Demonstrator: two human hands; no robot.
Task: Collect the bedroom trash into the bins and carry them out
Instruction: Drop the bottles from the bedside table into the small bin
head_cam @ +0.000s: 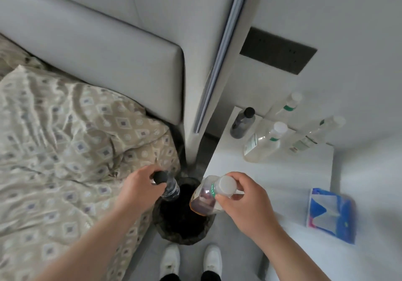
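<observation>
I see a bin on the floor at six o'clock, the bed at nine, a nightstand at three bearing four bottles toward one o'clock and a tissue pack at four.

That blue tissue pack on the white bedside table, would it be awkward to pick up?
Probably not. The tissue pack looks like soft plastic wrap, so it would likely crumple a little under the fingers rather than stay stiff. It lies flat on the bedside table, so it should not roll or tip. It seems light for its size; the wrap may be slightly slippery.
</observation>
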